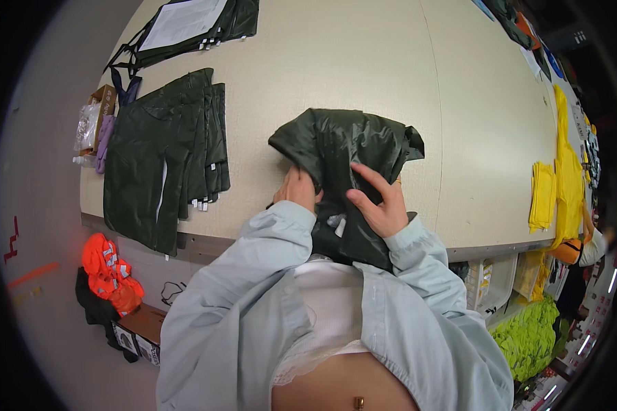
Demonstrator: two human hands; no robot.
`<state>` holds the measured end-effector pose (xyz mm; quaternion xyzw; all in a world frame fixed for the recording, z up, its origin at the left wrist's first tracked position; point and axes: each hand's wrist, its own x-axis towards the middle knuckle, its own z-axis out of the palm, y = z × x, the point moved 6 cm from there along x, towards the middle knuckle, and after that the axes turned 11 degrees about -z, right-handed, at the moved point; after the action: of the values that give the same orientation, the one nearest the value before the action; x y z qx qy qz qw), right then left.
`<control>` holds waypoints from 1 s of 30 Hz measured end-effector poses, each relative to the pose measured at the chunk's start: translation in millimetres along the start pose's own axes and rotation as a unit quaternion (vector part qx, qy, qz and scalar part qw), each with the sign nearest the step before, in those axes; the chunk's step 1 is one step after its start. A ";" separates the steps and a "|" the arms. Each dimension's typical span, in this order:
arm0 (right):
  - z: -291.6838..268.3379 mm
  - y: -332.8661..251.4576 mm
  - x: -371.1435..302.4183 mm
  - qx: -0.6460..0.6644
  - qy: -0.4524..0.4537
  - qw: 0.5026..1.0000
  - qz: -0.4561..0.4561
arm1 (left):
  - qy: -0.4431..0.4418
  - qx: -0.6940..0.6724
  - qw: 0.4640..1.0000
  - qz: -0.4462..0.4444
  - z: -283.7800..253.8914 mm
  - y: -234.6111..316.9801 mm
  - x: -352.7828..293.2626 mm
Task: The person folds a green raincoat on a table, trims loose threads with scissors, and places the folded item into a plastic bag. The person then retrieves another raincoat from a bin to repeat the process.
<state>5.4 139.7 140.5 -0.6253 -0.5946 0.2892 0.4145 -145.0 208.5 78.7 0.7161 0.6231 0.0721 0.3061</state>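
Note:
A dark green, shiny waterproof garment (349, 137) lies bunched and partly folded in front of me, its lower part drooping over the table's front edge. A white label (340, 226) shows in its folds. My left hand (298, 188) grips the garment's left side; its fingertips are tucked under the fabric and partly hidden. On the right part of the garment rests my right hand (380, 202), open, with thumb and index finger spread apart on the cloth. Left of my hands lies a stack of similar dark green garments (168, 157) with small white labels along one edge.
Papers (182, 24) top another dark green pile at the far left of the pale table (363, 55). Yellow garments (543, 195) line its right end. A cardboard box (103, 103) stands by the left edge. Orange clothing (110, 270) sits below left, lime-green clothing (528, 339) below right.

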 end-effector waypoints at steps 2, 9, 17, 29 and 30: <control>0.2 1.5 8.1 -0.081 0.049 0.994 -0.052 | 0.025 -0.022 0.999 0.034 -7.8 5.1 1.7; -0.3 -0.4 33.3 -0.290 0.069 0.953 0.054 | 0.113 -0.130 0.982 0.079 -5.6 4.7 -5.4; 34.5 -19.7 46.5 -0.231 0.018 0.972 -0.035 | 0.069 0.001 0.993 0.092 -8.1 26.0 0.2; 17.8 57.6 78.3 -0.187 -0.074 0.979 0.017 | -0.072 -0.013 0.968 0.239 -21.0 54.6 -27.9; 14.1 68.6 77.9 -0.221 -0.075 0.972 0.024 | -0.095 -0.018 0.957 0.273 -36.5 48.9 -26.0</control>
<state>37.7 222.2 84.6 -0.6920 -0.6578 0.2067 0.2137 -126.7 195.1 141.0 0.8567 0.3710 0.0956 0.3452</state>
